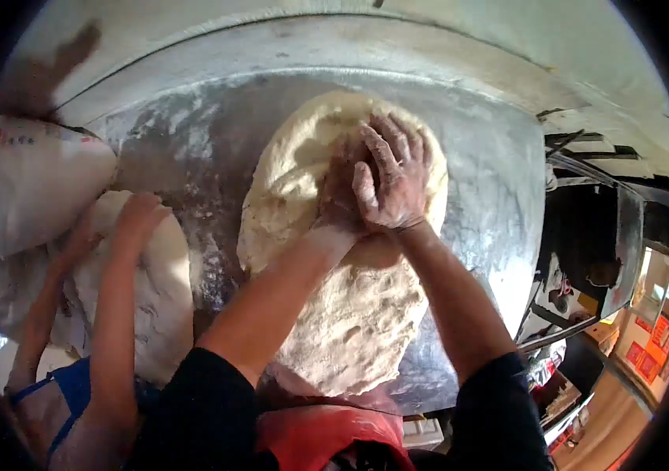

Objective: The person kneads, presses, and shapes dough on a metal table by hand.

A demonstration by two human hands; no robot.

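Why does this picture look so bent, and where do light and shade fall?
Head view: edges bow and corners go black, probably from a very wide lens; head view: a pale sheen brightens the right side of the table; head view: the left hand looks shaded, beneath the brighter right hand, on the central dough.

Pale dough (358,314) — long, dimpled — lies on the floured grey tabletop (491,180).
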